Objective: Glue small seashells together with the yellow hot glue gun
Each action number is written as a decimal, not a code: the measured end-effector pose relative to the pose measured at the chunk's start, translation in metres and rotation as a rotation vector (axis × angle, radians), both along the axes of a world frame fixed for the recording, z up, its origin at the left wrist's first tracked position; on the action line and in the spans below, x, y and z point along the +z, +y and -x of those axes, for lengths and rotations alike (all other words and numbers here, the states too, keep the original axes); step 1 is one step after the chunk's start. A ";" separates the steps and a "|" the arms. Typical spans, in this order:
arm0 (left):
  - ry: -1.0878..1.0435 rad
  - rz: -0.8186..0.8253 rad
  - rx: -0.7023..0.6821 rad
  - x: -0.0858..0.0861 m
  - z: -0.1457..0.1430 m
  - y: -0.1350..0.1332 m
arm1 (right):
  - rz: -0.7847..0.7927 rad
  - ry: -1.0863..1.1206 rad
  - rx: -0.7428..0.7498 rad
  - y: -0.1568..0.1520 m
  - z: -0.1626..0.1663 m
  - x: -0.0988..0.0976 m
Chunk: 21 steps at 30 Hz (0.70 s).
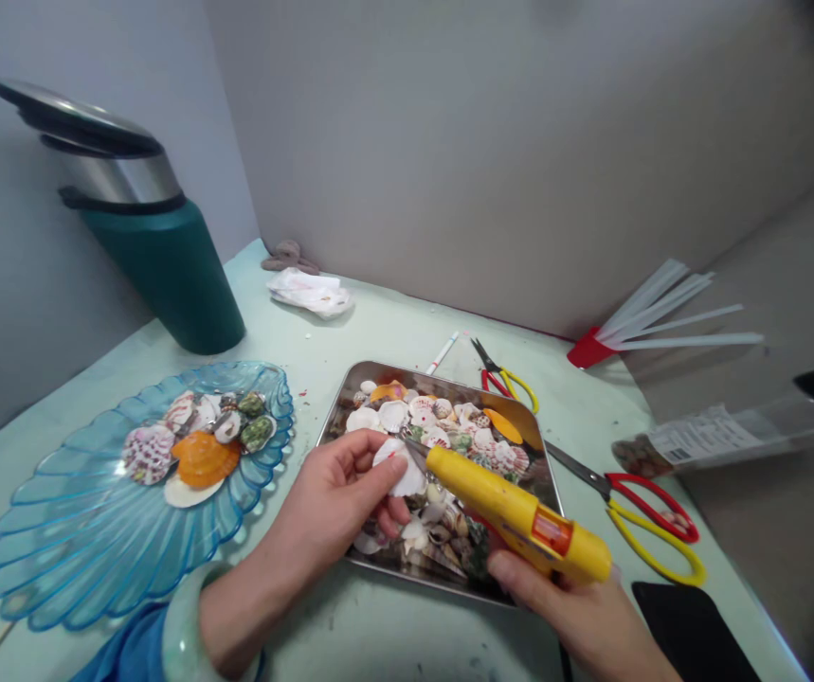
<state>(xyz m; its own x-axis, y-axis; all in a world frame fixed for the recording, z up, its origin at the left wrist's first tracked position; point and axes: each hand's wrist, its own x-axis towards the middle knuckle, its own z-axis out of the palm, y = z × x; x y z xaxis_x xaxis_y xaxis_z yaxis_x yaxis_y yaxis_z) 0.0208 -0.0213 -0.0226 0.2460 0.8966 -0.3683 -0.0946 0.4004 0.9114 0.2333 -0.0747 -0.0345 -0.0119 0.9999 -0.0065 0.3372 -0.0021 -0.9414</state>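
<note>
Between the thumb and fingers of my left hand (339,493) is a white scallop shell (407,476), held over a metal tray (407,571) of mixed seashells. My right hand (563,601) is wrapped round the handle of a yellow hot glue gun (513,502). The gun's nozzle points left and reaches the upper edge of the shell; whether it touches cannot be told. To the left, a blue glass shell-shaped dish (100,549) bears a cluster of shells, among them an orange scallop shell (206,459) and a speckled purple-white one (149,455).
A green flask (171,265) stands behind the dish. White tissues (311,292) and a marker pen (443,352) lie at the back. Right of the tray are small scissors (502,374), large scissors (634,507), a black phone-like slab (691,630), glue sticks (662,308) in a red cup (591,349), and a plastic bag (705,440).
</note>
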 end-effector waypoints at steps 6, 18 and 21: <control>-0.002 0.005 0.006 0.000 0.000 0.000 | 0.042 0.057 -0.036 -0.002 0.007 0.003; -0.015 -0.012 0.026 0.001 -0.001 0.001 | 0.039 0.035 -0.047 -0.001 0.005 0.001; -0.005 -0.014 0.034 0.002 0.000 0.001 | 0.045 0.063 -0.134 -0.003 0.010 0.002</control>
<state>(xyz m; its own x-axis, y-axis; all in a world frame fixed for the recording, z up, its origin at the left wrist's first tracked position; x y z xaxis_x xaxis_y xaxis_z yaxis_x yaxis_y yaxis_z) 0.0210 -0.0202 -0.0206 0.2168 0.9096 -0.3545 -0.1121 0.3840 0.9165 0.2238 -0.0779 -0.0324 0.1196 0.9913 -0.0547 0.2717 -0.0856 -0.9586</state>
